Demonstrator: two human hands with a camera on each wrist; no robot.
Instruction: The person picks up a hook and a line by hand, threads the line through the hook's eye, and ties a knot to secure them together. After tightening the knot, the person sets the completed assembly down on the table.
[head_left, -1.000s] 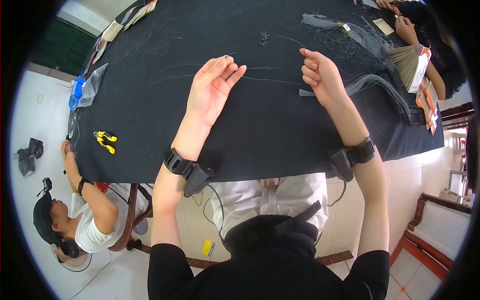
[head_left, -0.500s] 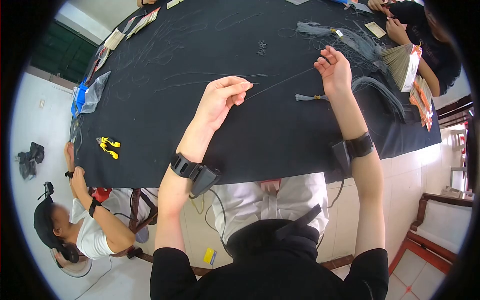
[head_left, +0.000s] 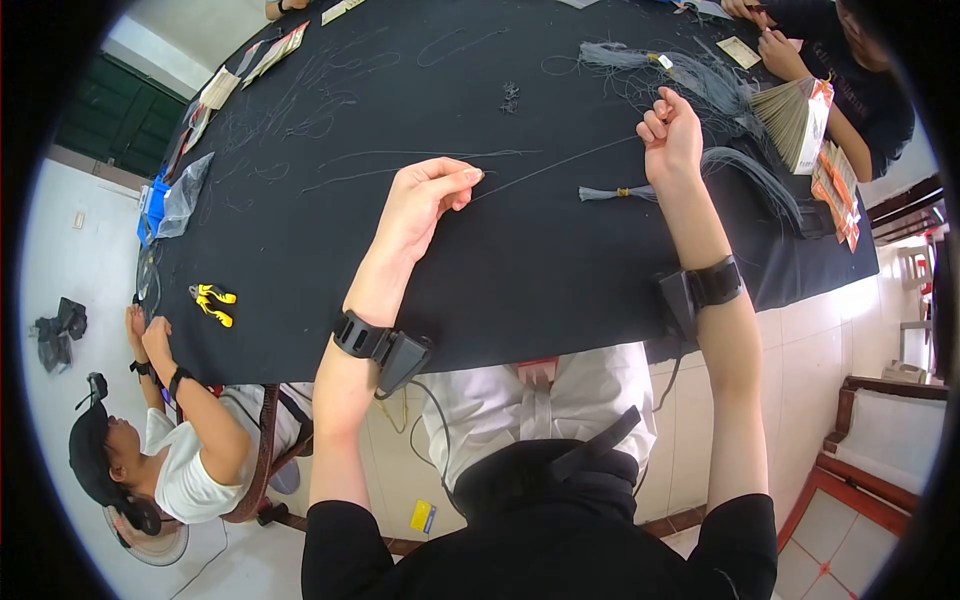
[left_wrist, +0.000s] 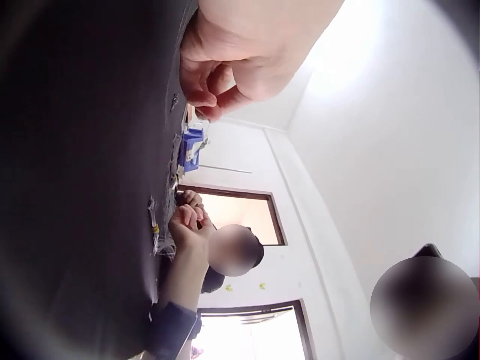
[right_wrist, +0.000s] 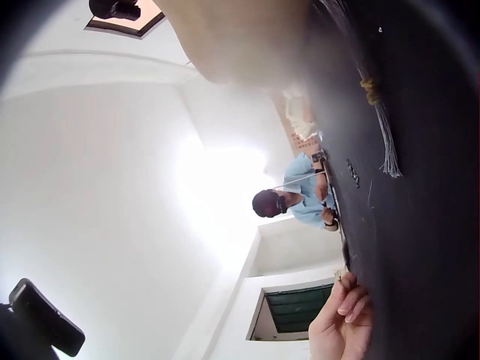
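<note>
A thin grey line (head_left: 560,166) runs taut between my two hands, slanting up to the right over the black cloth. My left hand (head_left: 415,205) pinches its left end between thumb and fingertips; a short tip pokes out past the thumb. In the left wrist view the same hand (left_wrist: 251,56) shows thumb and finger pressed together. With curled fingers my right hand (head_left: 672,145) holds the other end; its fingertips are out of sight in the right wrist view. Loose strands (head_left: 430,154) lie on the cloth behind my left hand.
A banded bundle of grey lines (head_left: 600,194) lies by my right wrist, a tangled one (head_left: 700,85) beyond it. Further off is a small dark pile (head_left: 510,98). Yellow pliers (head_left: 214,304) lie left. Card packs (head_left: 800,125) stand right. Other people sit around the table.
My hands first held apart lower and higher; the left hand turned over, thumb to the right, then shifted slightly left. The right hand moved outward, and the line between them is now taut.
</note>
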